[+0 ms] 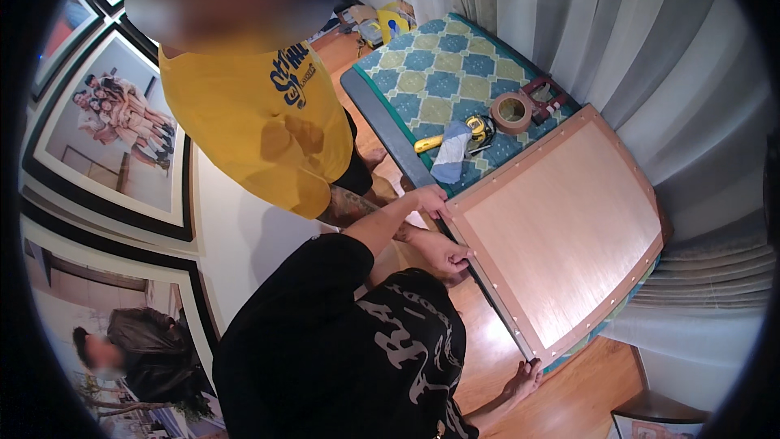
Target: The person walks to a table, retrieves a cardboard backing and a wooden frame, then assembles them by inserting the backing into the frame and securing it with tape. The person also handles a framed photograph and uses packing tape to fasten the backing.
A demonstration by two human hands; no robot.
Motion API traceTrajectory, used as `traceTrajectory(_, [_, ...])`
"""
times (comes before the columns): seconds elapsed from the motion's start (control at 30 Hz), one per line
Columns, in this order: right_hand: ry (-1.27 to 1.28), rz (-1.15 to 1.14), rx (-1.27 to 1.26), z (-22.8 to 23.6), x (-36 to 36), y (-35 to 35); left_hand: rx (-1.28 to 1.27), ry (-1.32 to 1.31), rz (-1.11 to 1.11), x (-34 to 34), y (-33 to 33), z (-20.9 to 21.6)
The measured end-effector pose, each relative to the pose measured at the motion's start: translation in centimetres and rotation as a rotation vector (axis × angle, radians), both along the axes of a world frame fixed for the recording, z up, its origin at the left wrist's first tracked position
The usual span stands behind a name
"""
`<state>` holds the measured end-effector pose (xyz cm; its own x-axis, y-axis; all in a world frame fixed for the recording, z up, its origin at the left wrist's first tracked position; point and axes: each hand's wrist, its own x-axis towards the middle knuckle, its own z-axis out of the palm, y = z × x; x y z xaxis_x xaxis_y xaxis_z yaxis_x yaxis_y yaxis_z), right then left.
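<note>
Board [561, 228], big and light brown with taped sides, lies flat on the patterned cloth [439, 57] that covers the table [370, 106]. My left hand [434, 199] is at one end of the board's edge closest to me, with the fingers bent in close, and they look to have hold of it. My right hand [525, 377] is at the other end of that edge, fingers curled at the corner. I can't tell how tight it holds.

Another person's hand [447, 254] seems to touch the board's same edge, between my two hands. Floor [481, 317] shows just past that edge, so if we pull too hard, the board could slide off and drop. If one of us lifts and the other doesn't, it could twist out of my fingers.

Next to the board's left side sit a brown tape roll [510, 128], a tape measure [481, 127] and a rag [452, 154]. A shove that way could bump them.
</note>
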<state>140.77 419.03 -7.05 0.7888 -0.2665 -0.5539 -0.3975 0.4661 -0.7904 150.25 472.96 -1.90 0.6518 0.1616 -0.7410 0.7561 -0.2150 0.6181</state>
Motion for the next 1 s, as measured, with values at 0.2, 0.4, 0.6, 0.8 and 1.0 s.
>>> traceTrajectory(0.2, [-0.132, -0.168, 0.088, 0.4, 0.3, 2.6, -0.196, 0.004, 0.201, -0.8, 0.7, -3.2])
traceTrajectory(0.4, [-0.059, -0.392, -0.068, -2.1, -0.2, 3.5, -0.077, -0.037, 0.122, 0.8, -0.6, 0.6])
traceTrajectory(0.6, [-0.029, -0.333, -0.249, -1.0, 0.2, 4.0, -0.122, 0.065, 0.103, -0.4, 0.2, -1.5])
traceTrajectory(0.8, [-0.139, -0.566, 0.052, -1.3, 1.1, 4.9, -0.183, 0.062, 0.096, 0.8, 2.6, -2.1])
traceTrajectory(1.0, [-0.196, -0.442, 0.114, -0.9, 0.1, 4.7, 0.036, 0.041, 0.037, 0.4, 0.5, 0.3])
